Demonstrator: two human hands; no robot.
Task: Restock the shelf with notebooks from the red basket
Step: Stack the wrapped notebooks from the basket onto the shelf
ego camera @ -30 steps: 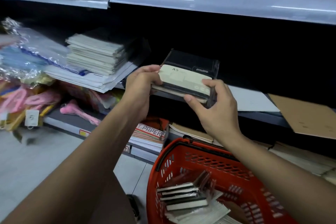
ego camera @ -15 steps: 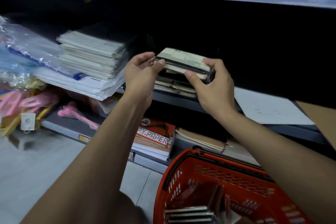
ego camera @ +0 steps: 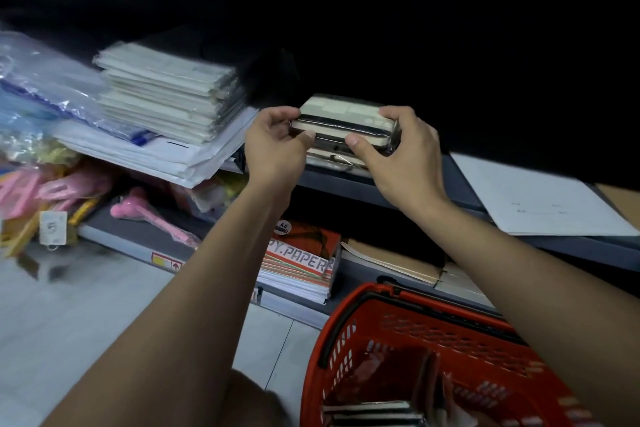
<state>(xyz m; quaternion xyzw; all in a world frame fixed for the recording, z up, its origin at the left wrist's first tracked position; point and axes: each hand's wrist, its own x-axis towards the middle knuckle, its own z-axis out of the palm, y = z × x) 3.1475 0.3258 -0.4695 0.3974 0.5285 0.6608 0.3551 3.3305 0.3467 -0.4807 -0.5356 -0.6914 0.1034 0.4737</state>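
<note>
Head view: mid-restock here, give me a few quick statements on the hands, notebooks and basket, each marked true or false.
1. Both hands grip the top notebook. True: the left hand and the right hand hold its ends.
2. That notebook sits over other notebooks on the shelf. True.
3. The red basket is empty. False: notebooks still lie in it.
4. The taller white stack stands right of the hands. False: it is to their left.
5. The copy paper pack is on the lower shelf. True.
</note>
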